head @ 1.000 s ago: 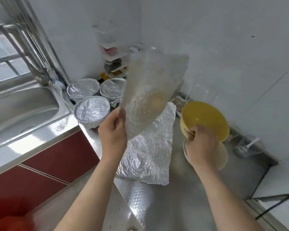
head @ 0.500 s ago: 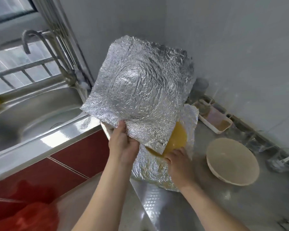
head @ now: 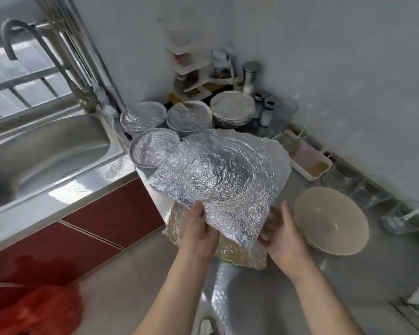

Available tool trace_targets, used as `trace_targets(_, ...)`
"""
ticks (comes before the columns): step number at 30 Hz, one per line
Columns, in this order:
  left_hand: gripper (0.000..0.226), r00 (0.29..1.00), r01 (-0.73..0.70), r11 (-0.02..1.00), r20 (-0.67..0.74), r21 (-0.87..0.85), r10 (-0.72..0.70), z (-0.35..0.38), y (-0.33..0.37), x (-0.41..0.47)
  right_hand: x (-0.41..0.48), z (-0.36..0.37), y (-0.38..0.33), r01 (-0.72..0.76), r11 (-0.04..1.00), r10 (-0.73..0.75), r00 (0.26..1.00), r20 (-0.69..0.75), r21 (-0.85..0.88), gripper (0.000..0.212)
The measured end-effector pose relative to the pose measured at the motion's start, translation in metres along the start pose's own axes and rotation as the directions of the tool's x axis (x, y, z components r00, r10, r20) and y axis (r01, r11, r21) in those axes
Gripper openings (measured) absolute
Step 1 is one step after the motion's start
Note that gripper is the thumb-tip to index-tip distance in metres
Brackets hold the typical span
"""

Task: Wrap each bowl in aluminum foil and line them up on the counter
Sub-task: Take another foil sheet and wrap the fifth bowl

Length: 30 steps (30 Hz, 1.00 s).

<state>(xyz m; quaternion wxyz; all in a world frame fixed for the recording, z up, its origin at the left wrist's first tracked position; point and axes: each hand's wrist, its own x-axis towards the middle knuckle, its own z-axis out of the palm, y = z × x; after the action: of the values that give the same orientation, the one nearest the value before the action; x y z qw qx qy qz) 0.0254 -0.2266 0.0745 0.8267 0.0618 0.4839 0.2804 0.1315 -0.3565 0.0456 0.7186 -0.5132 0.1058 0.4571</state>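
Foil sheet (head: 223, 175), crinkled with a round dished imprint, held up over the counter (head: 300, 298): left hand (head: 198, 234) pinches its near edge, right hand (head: 284, 238) flat, fingers spread at its corner. Three foil-topped bowls (head: 153, 151) beyond the left hand; unwrapped cream bowl (head: 329, 221) just right of the right hand.

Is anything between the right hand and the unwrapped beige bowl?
Nothing visible does. The right hand hovers just left of the beige bowl; the foil sheet gripped by the left hand is on its other side.
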Motion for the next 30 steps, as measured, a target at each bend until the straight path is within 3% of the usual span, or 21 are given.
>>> trace_targets(2,0.024,1.0,-0.003,0.996,0.006,0.087,0.002,-0.005,-0.001,0.0,-0.001,-0.002,0.001,0.058,0.996,-0.057,0.998,0.015,-0.07,0.004)
trace_targets(3,0.025,1.0,-0.023,0.989,0.024,0.144,0.02,-0.007,0.0,0.003,-0.001,-0.003,0.001,0.104,0.988,-0.104,0.995,0.002,-0.115,0.006)
trace_targets(7,0.023,0.963,-0.261,0.903,0.156,0.341,0.219,0.011,0.02,-0.007,-0.003,0.004,-0.005,0.11,0.99,-0.108,0.994,0.026,-0.091,0.022)
trace_targets(9,0.026,0.927,-0.345,0.864,0.277,0.366,0.253,0.027,0.031,-0.02,-0.003,0.011,-0.01,0.081,0.997,-0.081,0.995,0.051,-0.015,0.033)
trace_targets(11,0.027,0.916,-0.375,0.828,0.305,0.416,0.262,0.035,0.036,-0.025,-0.001,0.017,-0.016,0.083,0.994,-0.087,0.995,0.057,0.075,0.044)
trace_targets(13,0.024,0.928,-0.363,0.812,0.259,0.456,0.27,0.029,0.041,-0.022,0.003,0.019,-0.024,0.154,0.988,-0.155,0.988,0.01,0.024,0.049)
trace_targets(15,0.022,0.939,-0.345,0.821,0.163,0.455,0.303,0.014,0.049,-0.01,0.01,0.014,-0.031,0.241,0.952,-0.253,0.966,-0.041,-0.189,0.05)
trace_targets(18,0.054,0.91,-0.345,0.792,-0.027,0.504,0.414,-0.015,0.06,0.014,0.023,-0.002,-0.035,0.251,0.825,-0.315,0.948,-0.044,-0.507,0.054)
trace_targets(19,0.047,0.892,-0.351,0.759,-0.049,0.549,0.448,-0.024,0.063,0.02,0.027,-0.007,-0.035,0.23,0.786,-0.318,0.947,-0.056,-0.574,0.055)
trace_targets(21,0.022,0.888,-0.326,0.734,-0.074,0.595,0.454,-0.043,0.063,0.032,0.033,-0.013,-0.032,0.197,0.752,-0.323,0.942,-0.091,-0.629,0.052)
trace_targets(22,0.02,0.889,-0.301,0.731,-0.098,0.612,0.448,-0.051,0.062,0.038,0.036,-0.014,-0.03,0.185,0.753,-0.322,0.941,-0.108,-0.631,0.049)
trace_targets(28,0.011,0.946,-0.184,0.753,-0.093,0.632,0.31,-0.085,0.053,0.052,0.051,-0.013,-0.015,0.163,0.711,-0.385,0.904,-0.185,-0.684,0.039)
trace_targets(30,0.027,0.946,-0.204,0.721,-0.058,0.662,0.32,-0.091,0.053,0.052,0.055,-0.015,-0.017,0.172,0.644,-0.43,0.887,-0.168,-0.745,0.037)
